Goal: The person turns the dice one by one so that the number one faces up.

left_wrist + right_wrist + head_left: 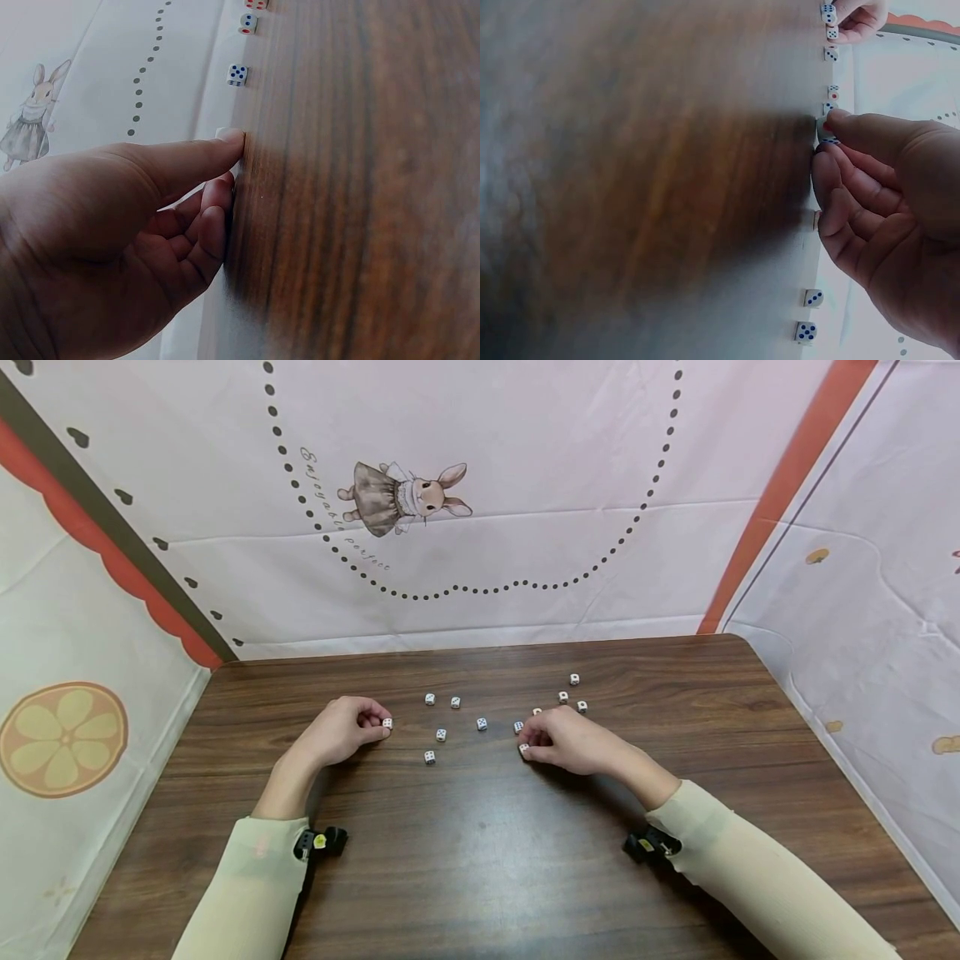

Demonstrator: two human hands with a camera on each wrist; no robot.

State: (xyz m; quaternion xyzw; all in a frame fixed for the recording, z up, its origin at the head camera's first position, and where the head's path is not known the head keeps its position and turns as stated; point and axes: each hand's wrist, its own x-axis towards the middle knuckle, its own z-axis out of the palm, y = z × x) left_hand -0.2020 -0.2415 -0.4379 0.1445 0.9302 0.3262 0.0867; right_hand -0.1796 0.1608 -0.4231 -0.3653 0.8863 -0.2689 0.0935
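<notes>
At the left of the dice group, my left hand pinches a white die between thumb and fingertips, low at the tabletop. My right hand pinches another die, its thumb and index finger on the die's sides. Just behind those right fingertips lies a die with blue pips, and one more die is partly covered by the hand. In the left wrist view the thumb hides most of the held die. The right wrist view shows the right-hand die at the thumb tip.
Between the hands several loose dice lie scattered on the brown wooden table. Beyond the right hand are three more dice, one of them farthest back. A printed cloth hangs behind the table's far edge.
</notes>
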